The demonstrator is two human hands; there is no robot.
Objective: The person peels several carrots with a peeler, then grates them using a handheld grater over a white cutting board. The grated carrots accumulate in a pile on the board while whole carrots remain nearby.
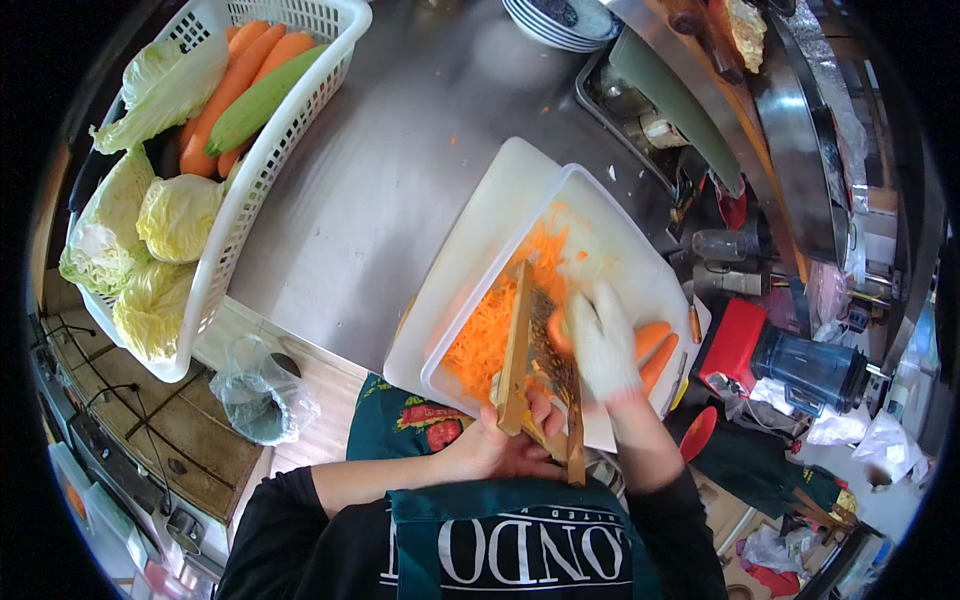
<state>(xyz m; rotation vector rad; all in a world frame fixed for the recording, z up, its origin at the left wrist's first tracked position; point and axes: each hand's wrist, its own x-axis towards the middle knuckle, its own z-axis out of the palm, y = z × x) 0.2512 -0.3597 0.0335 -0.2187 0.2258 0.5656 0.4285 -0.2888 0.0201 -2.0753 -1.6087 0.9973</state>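
Note:
My left hand point(521, 442) is bare and grips the lower end of a wooden-framed grater point(513, 352), which stands tilted in a white plastic tub point(491, 262). My right hand point(601, 341), in a white glove, holds a carrot point(559, 331) against the grater's dark face; the glove covers part of it. Shredded carrot point(480, 341) lies heaped in the tub, below and beyond the grater. Two carrot pieces point(657, 363) lie to the right of the glove. A white cutting board point(480, 202) extends from under the tub.
A white basket point(262, 172) at the left holds carrots, a green squash and cabbages. Stacked plates point(562, 22) stand at the far edge of the steel table point(352, 195). To the right are a small knife point(694, 319), a red-based blender point(735, 349) and a red spoon point(698, 435).

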